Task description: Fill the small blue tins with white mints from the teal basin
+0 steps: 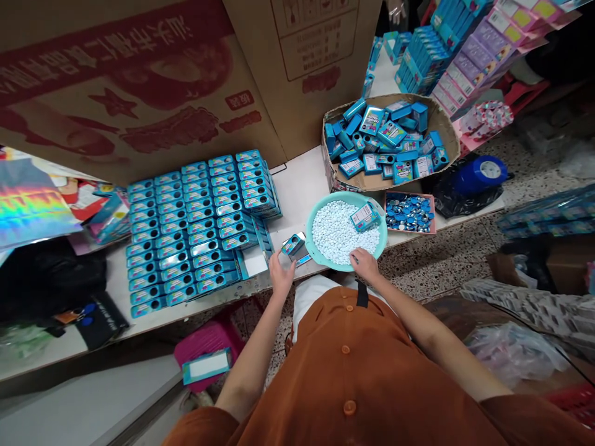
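My left hand [281, 274] has its thumb and fingers around the near end of a small blue tin [292, 244] with a dark round hole, at the table's front edge. Just right of it is a mint-green plastic bowl [310, 249] full of small white candies [332, 232]. Another blue tin [365, 217] lies on the candies. My right hand [365, 265] is at the bowl's near rim, fingers curled together over the candies; what they hold is too small to make out. A thin blue-and-white piece [304, 259] lies between left hand and bowl.
Rows of blue tins [186, 229] fill the table's left. A cut-down cardboard box [453, 139] holds loose tins; a pink tray [435, 217] holds blue and silver round caps. A large carton [176, 80] stands behind. A blue tape roll [483, 176] lies at right.
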Motion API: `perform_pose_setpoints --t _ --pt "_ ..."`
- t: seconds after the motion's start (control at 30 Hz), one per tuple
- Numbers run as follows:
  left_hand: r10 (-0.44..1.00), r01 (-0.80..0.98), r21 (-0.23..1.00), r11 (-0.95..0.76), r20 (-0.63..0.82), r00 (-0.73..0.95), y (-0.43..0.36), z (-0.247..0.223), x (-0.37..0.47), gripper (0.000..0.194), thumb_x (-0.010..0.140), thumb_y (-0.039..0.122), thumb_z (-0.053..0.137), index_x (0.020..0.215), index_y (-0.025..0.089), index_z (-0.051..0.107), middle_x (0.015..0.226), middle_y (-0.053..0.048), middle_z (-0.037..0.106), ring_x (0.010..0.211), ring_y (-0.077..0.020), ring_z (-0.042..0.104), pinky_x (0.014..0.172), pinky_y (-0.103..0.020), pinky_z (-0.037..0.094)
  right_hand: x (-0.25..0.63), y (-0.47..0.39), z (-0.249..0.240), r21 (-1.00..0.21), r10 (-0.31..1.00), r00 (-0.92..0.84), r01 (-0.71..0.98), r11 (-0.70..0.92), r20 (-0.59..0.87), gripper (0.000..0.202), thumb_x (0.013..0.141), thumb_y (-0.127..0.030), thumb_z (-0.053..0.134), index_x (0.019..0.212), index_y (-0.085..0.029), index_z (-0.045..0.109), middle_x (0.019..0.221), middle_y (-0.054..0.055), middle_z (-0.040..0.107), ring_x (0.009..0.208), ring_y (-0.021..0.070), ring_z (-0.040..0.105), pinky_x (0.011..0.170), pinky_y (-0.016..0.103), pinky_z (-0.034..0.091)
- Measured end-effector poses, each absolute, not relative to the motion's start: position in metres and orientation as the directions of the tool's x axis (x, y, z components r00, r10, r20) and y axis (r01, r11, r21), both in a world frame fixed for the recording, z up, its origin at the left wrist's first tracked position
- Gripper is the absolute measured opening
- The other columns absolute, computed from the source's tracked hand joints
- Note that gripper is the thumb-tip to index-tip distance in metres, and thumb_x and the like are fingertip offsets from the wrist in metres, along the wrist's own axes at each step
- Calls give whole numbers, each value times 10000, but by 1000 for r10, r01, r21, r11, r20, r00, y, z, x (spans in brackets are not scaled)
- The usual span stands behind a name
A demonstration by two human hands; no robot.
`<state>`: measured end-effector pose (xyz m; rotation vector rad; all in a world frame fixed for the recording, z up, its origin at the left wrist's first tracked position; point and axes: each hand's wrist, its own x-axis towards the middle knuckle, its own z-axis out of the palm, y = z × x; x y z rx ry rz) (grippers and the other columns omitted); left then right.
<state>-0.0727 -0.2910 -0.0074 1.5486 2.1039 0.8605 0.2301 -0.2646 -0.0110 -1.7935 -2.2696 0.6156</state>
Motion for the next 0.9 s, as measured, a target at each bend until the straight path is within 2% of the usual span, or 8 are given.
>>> perform_pose_setpoints --t 0.17,0.43,0.67,0.9 --pt "937 684 677 272 -23 -350 -334 -7 -56 390 799 350 568 1141 185 479 1115 -123 559 1103 -265 527 944 -434 436 230 -265 -11 -433 961 -256 882 188 -103 194 887 -219 429 851 -219 620 882 57 619 859 182 533 671 259 355" --pt "942 639 707 305 -127 -309 -360 -14 -40 269 795 312 573 1035 208 515 1046 -90 592 1087 -257 545 955 -426 430 230 -264 -9 -423 960 -258 887 188 -114 180 878 -210 441 835 -218 615 875 55 622 859 181 534 676 260 351" --pt "930 621 718 314 -103 -352 -350 -13 -49 245 809 333 547 1016 202 534 1030 -79 596 1038 -243 559 915 -395 442 231 -264 -10 -422 957 -271 883 204 -104 186 881 -204 432 839 -210 613 871 50 621 844 173 532 672 255 346" --pt "945 633 726 268 -70 -321 -350 -15 -53 207 811 331 542 969 197 556 984 -77 597 997 -237 567 907 -390 444 230 -264 -8 -409 961 -256 892 192 -108 180 884 -218 443 828 -207 613 866 49 625 848 172 540 669 252 346"
